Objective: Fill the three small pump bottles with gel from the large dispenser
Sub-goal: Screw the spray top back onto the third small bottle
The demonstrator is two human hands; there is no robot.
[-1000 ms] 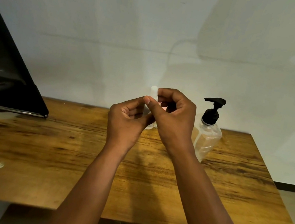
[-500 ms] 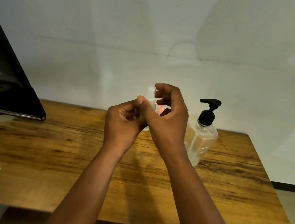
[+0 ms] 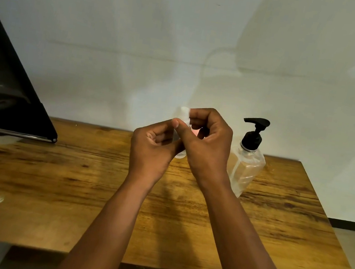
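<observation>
- Two hands are up above the wooden surface (image 3: pixel 44 194), close together and touching.
- The left hand (image 3: pixel 150 151) has its fingers curled round the body of a small clear bottle (image 3: pixel 184 116).
- The right hand (image 3: pixel 207 144) pinches the top part of that same bottle, with its thumb and first finger bent in on it.
- The small bottle is held up in the air between the two hands. Most of it is hidden by the fingers, and only its pale top and a bit of its bottom show.
- The big dispenser (image 3: pixel 246 167) stands on the surface just to the right of the right hand, near the back edge. It is clear and has a black pump top.
- A dark slanted thing (image 3: pixel 2 93) sits at the far left of the surface.
- A white wall (image 3: pixel 187 42) is behind it all.
</observation>
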